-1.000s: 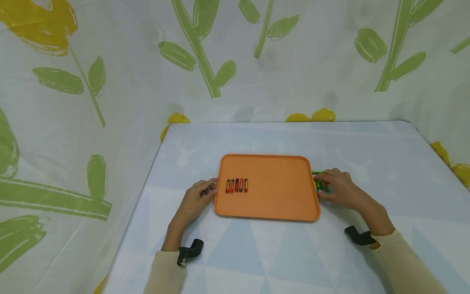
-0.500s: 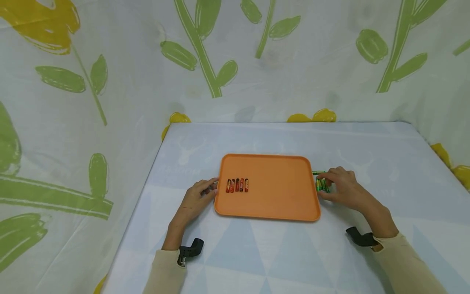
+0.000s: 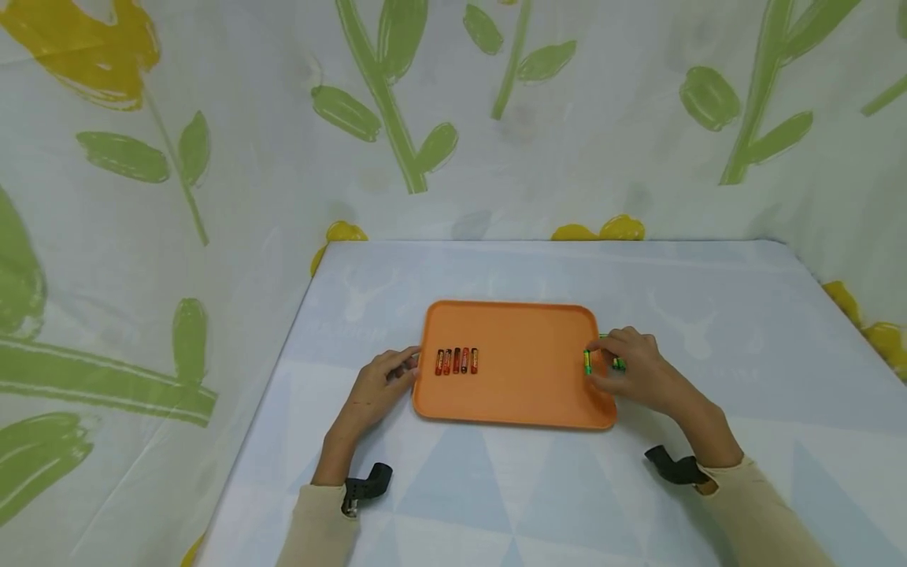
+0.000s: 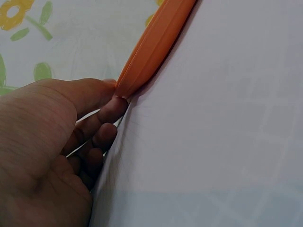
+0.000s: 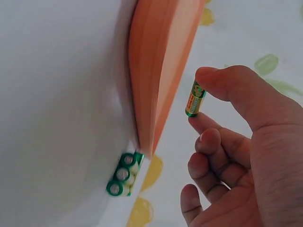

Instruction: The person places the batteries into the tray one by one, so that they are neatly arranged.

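My right hand (image 3: 641, 374) pinches a small green battery (image 3: 587, 362) end to end between thumb and forefinger, over the right part of the orange tray (image 3: 527, 394). In the right wrist view that battery (image 5: 195, 99) stands above the tray rim, the other fingers loosely curled. My left hand (image 3: 375, 390) holds the tray's left edge; in the left wrist view the thumb lies at the rim (image 4: 151, 52) and a fingertip just beneath it. Several red batteries (image 3: 457, 361) lie in a row on the tray's left half. More green batteries (image 5: 124, 175) sit side by side just off the tray's right edge.
The tray lies on a table (image 3: 453, 472) covered with a pale blue and white patterned cloth. One green battery, partly hidden by the right hand, lies beyond the others. White fabric (image 3: 248, 118) with green leaf prints hangs behind and to the left.
My right hand has moved left from the green batteries beside the tray, carrying one battery over the tray's right edge. The left hand and the red batteries have stayed in place.
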`<state>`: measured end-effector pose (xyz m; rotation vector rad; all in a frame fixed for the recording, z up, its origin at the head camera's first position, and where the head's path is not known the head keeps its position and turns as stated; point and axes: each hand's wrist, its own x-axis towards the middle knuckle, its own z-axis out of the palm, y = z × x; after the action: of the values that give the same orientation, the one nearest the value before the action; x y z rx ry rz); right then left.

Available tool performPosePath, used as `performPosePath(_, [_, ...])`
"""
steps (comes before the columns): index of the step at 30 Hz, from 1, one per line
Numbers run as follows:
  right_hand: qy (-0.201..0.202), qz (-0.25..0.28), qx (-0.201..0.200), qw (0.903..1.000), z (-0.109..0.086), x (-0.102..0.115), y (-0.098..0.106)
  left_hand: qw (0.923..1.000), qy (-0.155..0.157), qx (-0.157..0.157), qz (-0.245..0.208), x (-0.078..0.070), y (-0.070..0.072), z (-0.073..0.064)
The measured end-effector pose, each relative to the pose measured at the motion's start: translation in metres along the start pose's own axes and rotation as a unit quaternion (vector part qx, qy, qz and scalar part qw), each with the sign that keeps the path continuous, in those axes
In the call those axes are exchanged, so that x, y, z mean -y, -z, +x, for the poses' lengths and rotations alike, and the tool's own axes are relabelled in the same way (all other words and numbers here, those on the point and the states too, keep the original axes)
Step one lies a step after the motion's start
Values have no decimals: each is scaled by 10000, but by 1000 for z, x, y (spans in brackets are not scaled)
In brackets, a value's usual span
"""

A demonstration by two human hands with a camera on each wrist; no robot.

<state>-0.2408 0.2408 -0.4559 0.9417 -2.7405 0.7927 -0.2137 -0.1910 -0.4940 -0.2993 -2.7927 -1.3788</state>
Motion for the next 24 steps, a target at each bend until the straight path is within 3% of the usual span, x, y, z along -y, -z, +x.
performPosePath(7, [-49,155,67,9998,9,12,-11,10000,10,-77,2,0,0,-1])
performPosePath(24, [281,195,-389,9987,22,38,-31,9998,97,-133,65,-2,-2,-6])
